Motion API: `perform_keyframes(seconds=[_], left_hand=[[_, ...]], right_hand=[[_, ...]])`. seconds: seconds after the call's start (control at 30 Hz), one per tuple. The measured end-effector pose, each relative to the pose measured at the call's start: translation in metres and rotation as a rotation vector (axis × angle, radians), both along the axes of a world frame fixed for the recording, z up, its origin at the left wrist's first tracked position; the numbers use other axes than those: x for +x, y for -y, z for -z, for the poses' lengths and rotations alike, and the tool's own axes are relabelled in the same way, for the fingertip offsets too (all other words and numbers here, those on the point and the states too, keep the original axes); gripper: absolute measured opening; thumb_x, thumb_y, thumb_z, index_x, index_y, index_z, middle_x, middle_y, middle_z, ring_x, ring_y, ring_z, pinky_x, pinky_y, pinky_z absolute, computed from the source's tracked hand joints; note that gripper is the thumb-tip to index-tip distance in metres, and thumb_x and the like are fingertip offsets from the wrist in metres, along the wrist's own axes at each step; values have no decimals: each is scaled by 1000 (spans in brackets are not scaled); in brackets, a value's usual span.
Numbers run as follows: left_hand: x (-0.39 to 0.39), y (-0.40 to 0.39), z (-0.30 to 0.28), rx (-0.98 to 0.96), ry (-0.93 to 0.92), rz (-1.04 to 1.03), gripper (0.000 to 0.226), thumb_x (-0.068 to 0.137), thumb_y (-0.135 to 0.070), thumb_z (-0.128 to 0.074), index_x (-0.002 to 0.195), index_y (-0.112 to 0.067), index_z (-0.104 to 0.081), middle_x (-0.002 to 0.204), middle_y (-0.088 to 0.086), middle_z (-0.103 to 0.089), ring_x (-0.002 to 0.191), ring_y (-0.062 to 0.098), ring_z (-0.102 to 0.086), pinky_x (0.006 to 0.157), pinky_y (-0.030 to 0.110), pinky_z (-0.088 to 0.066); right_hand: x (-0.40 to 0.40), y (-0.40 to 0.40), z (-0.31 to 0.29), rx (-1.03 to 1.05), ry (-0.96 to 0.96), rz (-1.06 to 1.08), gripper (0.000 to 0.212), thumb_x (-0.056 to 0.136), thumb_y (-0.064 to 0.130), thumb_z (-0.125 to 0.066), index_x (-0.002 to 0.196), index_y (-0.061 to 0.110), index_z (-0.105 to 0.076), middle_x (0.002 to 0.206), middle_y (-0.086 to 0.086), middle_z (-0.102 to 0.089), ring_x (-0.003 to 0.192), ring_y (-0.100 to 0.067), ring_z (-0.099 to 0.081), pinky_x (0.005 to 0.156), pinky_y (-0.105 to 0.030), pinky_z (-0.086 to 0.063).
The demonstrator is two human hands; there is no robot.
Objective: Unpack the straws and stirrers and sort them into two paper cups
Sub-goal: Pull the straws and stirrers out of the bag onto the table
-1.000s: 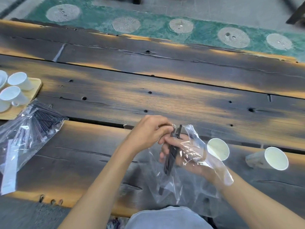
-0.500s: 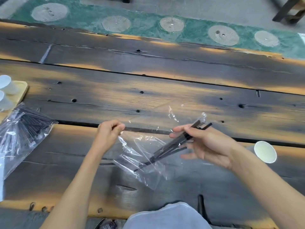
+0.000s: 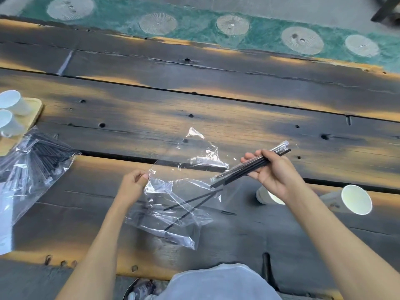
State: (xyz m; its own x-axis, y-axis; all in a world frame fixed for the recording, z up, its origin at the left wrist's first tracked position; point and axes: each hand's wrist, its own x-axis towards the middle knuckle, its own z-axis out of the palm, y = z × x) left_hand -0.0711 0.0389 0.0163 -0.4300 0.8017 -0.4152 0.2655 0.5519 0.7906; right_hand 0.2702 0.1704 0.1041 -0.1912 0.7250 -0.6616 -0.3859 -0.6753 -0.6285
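Observation:
My right hand (image 3: 273, 169) grips a bundle of black straws (image 3: 236, 172), pulled clear of a clear plastic bag (image 3: 173, 204). My left hand (image 3: 132, 185) pinches the bag's upper left edge. A few thin black sticks (image 3: 190, 202) still lie inside the bag. One white paper cup (image 3: 263, 194) stands just under my right wrist, partly hidden. A second paper cup (image 3: 355, 200) lies tilted further right, its mouth facing me. Another clear bag of black stirrers (image 3: 32, 165) rests at the left.
A wooden tray (image 3: 32, 115) with white mugs (image 3: 13, 102) sits at the far left. The dark plank table (image 3: 194, 94) runs wide, with a gap between boards behind my hands. A green patterned rug (image 3: 194, 24) lies beyond the far edge.
My right hand has drawn the straw bundle out of the bag and moved it right and up. My left hand has pulled the bag to the left. The second cup is back in view.

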Motion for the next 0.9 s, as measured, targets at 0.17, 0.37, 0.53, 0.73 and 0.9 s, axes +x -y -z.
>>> perform_keyframes(seconds=[0.17,0.37,0.53,0.73,0.9], left_hand=[[-5,9,13,-44,23,-10,18,100,-10,-51,90,-7,-66,71,8,-53,59,17,-40,56,28,-35],[-18,13,21,-79,-59,33,21,100,-17,-52,86,-18,-67,81,11,-66,69,20,-51,67,33,-42],[-26,9,26,-137,-204,65,19,100,-20,-53,85,-21,-65,79,9,-69,72,26,-58,64,32,-42],[-21,-11,30,-224,-403,85,17,102,-29,-50,90,-28,-62,71,-14,-58,85,23,-52,88,40,-36],[-22,-13,38,-266,-444,93,21,103,-29,-47,87,-24,-60,76,-7,-61,85,22,-50,81,36,-23]], right_hand=[[-19,-5,21,-16,80,0,25,102,12,-41,82,6,-55,78,-17,-67,78,-33,-72,71,-46,-60],[-28,-13,31,38,47,187,26,99,4,-40,75,8,-49,57,-8,-50,60,-25,-55,75,-44,-55],[-16,-30,35,253,411,234,22,94,8,-40,75,16,-45,55,-1,-42,41,-14,-37,41,-22,-37],[-20,-3,110,19,744,-395,16,96,5,-45,82,11,-48,65,-8,-48,46,-16,-46,40,-26,-43],[-24,5,150,4,923,-552,15,94,11,-44,80,12,-50,71,-12,-52,63,-30,-55,68,-51,-57]])
